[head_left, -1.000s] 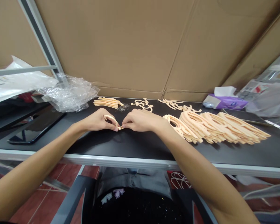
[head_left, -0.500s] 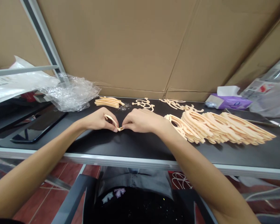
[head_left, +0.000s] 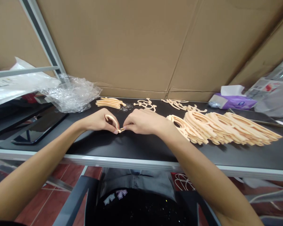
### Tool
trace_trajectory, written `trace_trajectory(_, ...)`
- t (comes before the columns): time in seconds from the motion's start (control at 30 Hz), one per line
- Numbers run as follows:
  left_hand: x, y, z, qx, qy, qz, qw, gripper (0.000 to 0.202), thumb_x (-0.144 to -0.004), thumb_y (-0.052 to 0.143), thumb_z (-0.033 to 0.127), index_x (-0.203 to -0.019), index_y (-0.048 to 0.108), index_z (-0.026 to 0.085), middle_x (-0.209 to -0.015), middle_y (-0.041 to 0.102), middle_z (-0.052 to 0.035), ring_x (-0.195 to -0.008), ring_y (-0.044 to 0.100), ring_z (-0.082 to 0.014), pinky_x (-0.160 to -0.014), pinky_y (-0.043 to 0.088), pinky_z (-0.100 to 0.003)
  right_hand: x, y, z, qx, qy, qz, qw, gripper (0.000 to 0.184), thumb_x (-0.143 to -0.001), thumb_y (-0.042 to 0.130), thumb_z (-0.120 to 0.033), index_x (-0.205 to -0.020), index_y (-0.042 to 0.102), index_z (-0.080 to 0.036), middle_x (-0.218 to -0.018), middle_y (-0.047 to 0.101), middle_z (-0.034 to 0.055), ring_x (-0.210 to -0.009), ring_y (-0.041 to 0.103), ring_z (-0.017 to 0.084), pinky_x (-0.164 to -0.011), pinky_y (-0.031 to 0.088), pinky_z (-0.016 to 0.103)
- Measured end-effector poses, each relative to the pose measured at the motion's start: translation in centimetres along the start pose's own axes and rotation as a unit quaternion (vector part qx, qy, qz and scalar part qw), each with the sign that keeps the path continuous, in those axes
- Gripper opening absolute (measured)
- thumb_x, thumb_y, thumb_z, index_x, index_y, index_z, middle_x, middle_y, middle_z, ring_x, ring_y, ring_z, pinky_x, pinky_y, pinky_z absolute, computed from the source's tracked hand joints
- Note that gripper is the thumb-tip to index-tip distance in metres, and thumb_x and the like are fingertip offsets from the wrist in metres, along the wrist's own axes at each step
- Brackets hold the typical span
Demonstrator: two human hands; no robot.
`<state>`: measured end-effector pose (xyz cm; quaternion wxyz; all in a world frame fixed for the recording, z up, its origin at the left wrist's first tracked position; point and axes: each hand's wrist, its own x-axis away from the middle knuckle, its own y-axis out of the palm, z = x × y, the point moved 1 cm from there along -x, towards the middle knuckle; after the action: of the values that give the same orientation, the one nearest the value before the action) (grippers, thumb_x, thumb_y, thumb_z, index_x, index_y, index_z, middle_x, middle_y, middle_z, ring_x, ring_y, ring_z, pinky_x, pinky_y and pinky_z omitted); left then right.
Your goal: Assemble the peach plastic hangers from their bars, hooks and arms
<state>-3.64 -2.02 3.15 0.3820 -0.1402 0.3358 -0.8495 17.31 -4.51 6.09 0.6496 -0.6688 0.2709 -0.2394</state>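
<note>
My left hand (head_left: 99, 120) is closed around a thin, curved cream-coloured piece (head_left: 113, 120), its arc rising above the fingers. Right beside it, my right hand (head_left: 141, 121) pinches at the lower end of that piece. Between the right fingertips a small, thin, partly dark thing (head_left: 122, 129) shows, too small to name. Both hands are just above the black tabletop (head_left: 103, 144). Behind them lie a stack of similar curved cream strips (head_left: 108, 102) and several loose curly cream pieces (head_left: 145, 104).
Large overlapping cream pieces with oval openings (head_left: 219, 127) lie to the right, with thin offcuts (head_left: 184, 105) behind. A purple tissue pack (head_left: 235, 101) is at the back right. On the left are a dark phone-like slab (head_left: 41, 128) and crumpled clear plastic (head_left: 72, 93). Cardboard (head_left: 122, 47) stands behind.
The hands stay nearly in place at the end of the curved piece, which has turned slightly. The view has shifted very slightly.
</note>
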Motion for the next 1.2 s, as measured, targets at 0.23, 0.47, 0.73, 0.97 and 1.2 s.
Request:
trace_trajectory(0.23, 0.0, -0.1, 0.0, 0.003, 0.004, 0.001, 1.000, 0.013, -0.069, 0.082, 0.026, -0.077, 0.080, 0.016, -0.075, 0.078, -0.0053, -0.068, 0.070, -0.0172, -0.066, 0.054, -0.023, 0.2, -0.1, -0.1, 0.007, -0.003, 0.000, 1.000, 0.026, -0.093, 0.056, -0.026, -0.102, 0.080, -0.028, -0.100, 0.077, 0.0039, -0.083, 0.066, 0.016, -0.065, 0.035, 0.027)
trace_trajectory(0.47, 0.0, 0.0, 0.0, 0.010, 0.001, -0.003, 1.000, 0.014, -0.070, 0.081, 0.025, -0.081, 0.081, 0.017, -0.078, 0.079, -0.0055, -0.072, 0.072, -0.0180, -0.069, 0.055, -0.023, 0.2, 0.0, -0.3, 0.011, -0.011, -0.007, 1.000, 0.027, -0.094, 0.053, -0.026, -0.103, 0.079, -0.027, -0.100, 0.076, 0.0055, -0.085, 0.066, 0.018, -0.069, 0.037, 0.027)
trace_trajectory(0.73, 0.2, 0.2, 0.3, -0.002, 0.008, -0.003, 1.000, 0.012, -0.071, 0.079, 0.025, -0.079, 0.081, 0.015, -0.079, 0.079, -0.0060, -0.073, 0.072, -0.0181, -0.070, 0.055, -0.023, 0.3, 0.0, -0.5, 0.023, -0.019, -0.013, 0.999, 0.026, -0.094, 0.052, -0.025, -0.101, 0.077, -0.027, -0.098, 0.076, 0.0050, -0.083, 0.067, 0.017, -0.068, 0.036, 0.027)
trace_trajectory(0.97, 0.4, 0.4, 0.0, -0.056, 0.036, 0.046, 0.997, 0.013, -0.075, 0.078, 0.028, -0.078, 0.081, 0.016, -0.079, 0.079, -0.0049, -0.072, 0.071, -0.0175, -0.069, 0.055, -0.023, 0.1, 0.3, -0.1, 0.011, -0.011, -0.007, 1.000, 0.029, -0.092, 0.052, -0.021, -0.101, 0.079, -0.026, -0.100, 0.077, 0.0055, -0.084, 0.068, 0.019, -0.065, 0.036, 0.028)
trace_trajectory(1.2, 0.2, 0.9, -0.6, -0.118, 0.069, 0.119, 0.983, 0.013, -0.077, 0.077, 0.030, -0.079, 0.081, 0.018, -0.079, 0.079, -0.0034, -0.071, 0.071, -0.0176, -0.070, 0.054, -0.023, -0.5, 1.1, 0.7, 0.028, -0.003, 0.000, 1.000, 0.030, -0.094, 0.050, -0.022, -0.105, 0.078, -0.025, -0.105, 0.076, 0.0077, -0.090, 0.068, 0.020, -0.069, 0.040, 0.028)
